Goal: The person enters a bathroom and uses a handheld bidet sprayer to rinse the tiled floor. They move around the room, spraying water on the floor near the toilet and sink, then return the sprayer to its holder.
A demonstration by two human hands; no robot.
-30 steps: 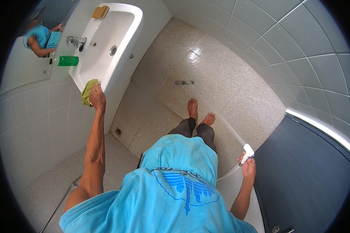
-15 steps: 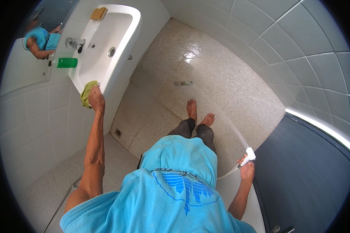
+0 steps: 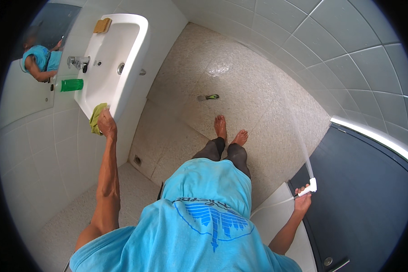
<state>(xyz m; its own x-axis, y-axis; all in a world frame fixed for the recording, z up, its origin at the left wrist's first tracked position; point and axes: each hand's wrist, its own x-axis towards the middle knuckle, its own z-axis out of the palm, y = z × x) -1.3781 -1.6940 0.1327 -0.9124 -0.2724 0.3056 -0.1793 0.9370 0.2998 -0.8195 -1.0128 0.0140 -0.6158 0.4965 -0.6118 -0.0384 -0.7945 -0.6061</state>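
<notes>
My left hand (image 3: 107, 125) is closed on a yellow-green cloth (image 3: 95, 119) at the near corner of the white washbasin (image 3: 130, 75). On the right, my right hand (image 3: 302, 201) grips a white hand sprayer (image 3: 309, 186), its fingers wrapped round the handle. A thin jet of water shoots from the nozzle toward the floor and the tiled wall. From the handle a pale hose (image 3: 273, 205) runs back toward my body. Ahead of my bare feet (image 3: 221, 126), a scraper with a green and black handle (image 3: 211, 96) lies on the wet floor.
A tap (image 3: 78, 62), a green bottle (image 3: 71, 85) and a brown sponge (image 3: 102, 25) are at the washbasin, below a mirror (image 3: 50, 34). Grey tiles (image 3: 335, 41) line the far wall. A dark door (image 3: 356, 190) stands at right. The floor has a drain (image 3: 137, 160).
My right hand has moved right and turned the sprayer, so the jet now points farther right and away. My left hand stays at the basin corner with the cloth. The view has shifted slightly.
</notes>
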